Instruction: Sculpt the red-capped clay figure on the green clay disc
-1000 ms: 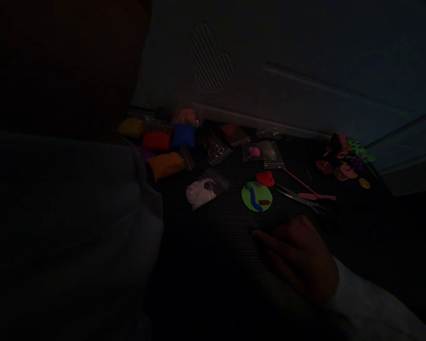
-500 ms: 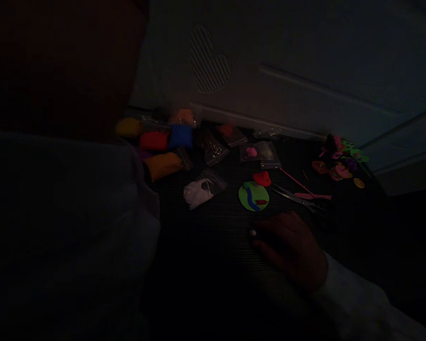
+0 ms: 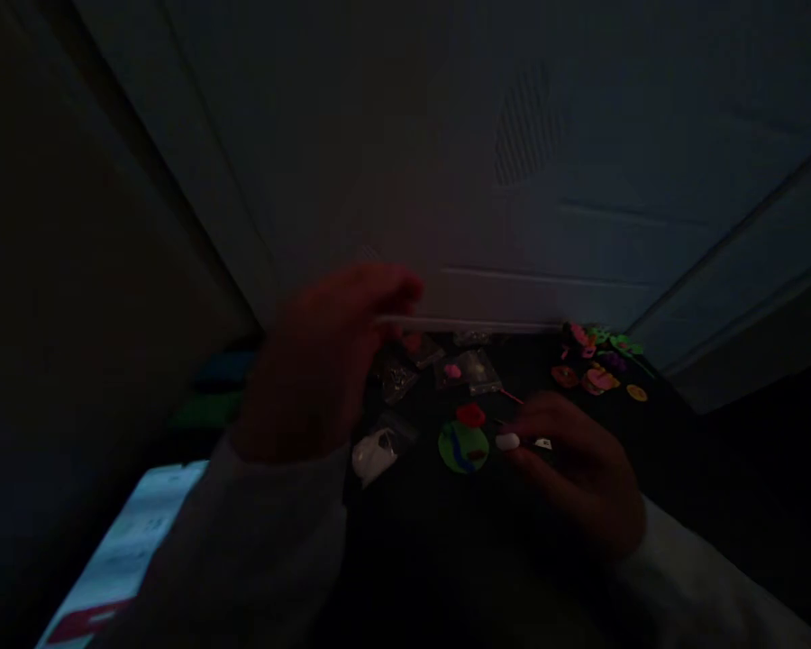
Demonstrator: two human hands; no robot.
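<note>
The scene is very dark. My right hand (image 3: 574, 469) pinches a small white lump of modelling clay (image 3: 507, 442) between thumb and fingers, just right of a green clay disc (image 3: 450, 452). On that disc lie a wavy blue strip and a small dark red piece. A red clay piece (image 3: 471, 415) touches or overlaps its upper edge. My left hand (image 3: 317, 361) is raised above the table's left part, smeared by motion; whether its fingers hold anything is unclear. Below and right of it rests a plastic bag of white clay (image 3: 374, 456).
Small clear bags (image 3: 483, 371) lie along the back, one with a pink lump (image 3: 452, 370). Colourful clay figures (image 3: 598, 380) sit at the back right. A lit phone screen (image 3: 132, 532) glows at lower left. A pale panel with a ridged heart (image 3: 523, 126) rises behind the table.
My left hand has come into view, raised at centre left. My right hand still holds the white lump, now lifted nearer the view. The view has shifted, revealing the lit screen.
</note>
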